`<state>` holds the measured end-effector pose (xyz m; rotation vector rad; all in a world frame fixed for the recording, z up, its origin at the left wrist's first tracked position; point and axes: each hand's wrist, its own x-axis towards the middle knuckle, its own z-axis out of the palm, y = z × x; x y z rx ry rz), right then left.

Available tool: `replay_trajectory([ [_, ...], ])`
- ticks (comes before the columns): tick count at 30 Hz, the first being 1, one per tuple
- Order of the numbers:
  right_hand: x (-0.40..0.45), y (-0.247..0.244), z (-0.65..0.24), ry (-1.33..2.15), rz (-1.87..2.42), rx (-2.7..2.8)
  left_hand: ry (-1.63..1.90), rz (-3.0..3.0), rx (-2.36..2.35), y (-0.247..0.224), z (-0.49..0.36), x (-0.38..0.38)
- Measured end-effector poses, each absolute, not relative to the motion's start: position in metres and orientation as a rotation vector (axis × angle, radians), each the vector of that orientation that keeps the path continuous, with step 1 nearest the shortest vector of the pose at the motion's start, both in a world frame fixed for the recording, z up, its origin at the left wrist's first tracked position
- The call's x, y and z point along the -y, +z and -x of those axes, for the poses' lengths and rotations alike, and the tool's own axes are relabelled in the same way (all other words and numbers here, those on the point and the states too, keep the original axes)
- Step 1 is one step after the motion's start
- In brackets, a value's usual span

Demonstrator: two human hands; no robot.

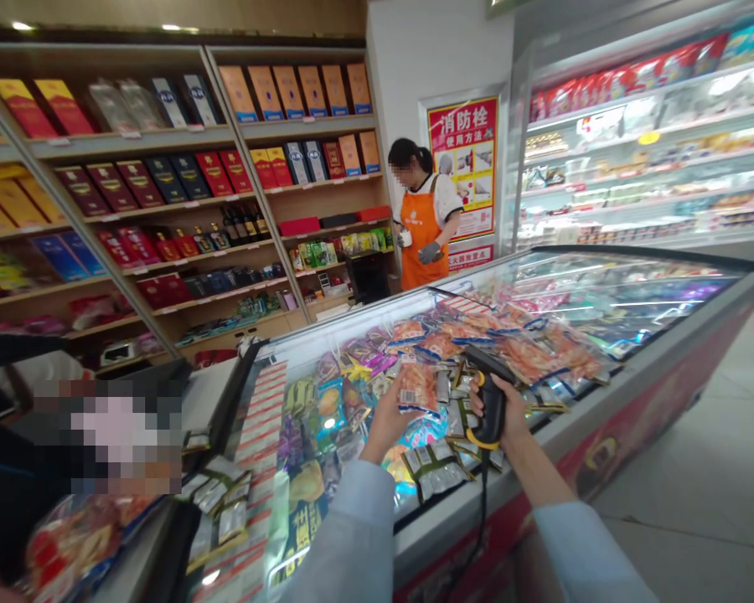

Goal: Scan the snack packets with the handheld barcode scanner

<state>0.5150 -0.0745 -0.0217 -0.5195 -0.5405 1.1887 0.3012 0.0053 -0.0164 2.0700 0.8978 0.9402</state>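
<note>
My left hand is closed on the left side of a clear packet of orange snacks, whose white barcode label faces me. In my right hand is a black and yellow barcode scanner, its head tilted toward the packet and its cable hanging down. Both hands are over the glass top of a chest freezer. Silver and green packets lie on the glass below the held packet. More orange snack packets are heaped just beyond the scanner.
A person in an orange apron stands behind the freezer. Shelves of boxes line the back left; a refrigerated display is at the right. Another packet and a partly blurred area are at the lower left.
</note>
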Motion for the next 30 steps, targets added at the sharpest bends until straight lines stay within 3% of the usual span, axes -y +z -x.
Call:
replay_trajectory([
  [14,0.086,-0.019,-0.505,1.532,0.559,0.816,1.564,-2.166,-1.548,0.005,-0.27,-0.014],
  [30,0.085,-0.021,-0.508,1.566,0.579,0.844,1.579,-2.219,-1.493,0.01,-0.268,-0.013],
])
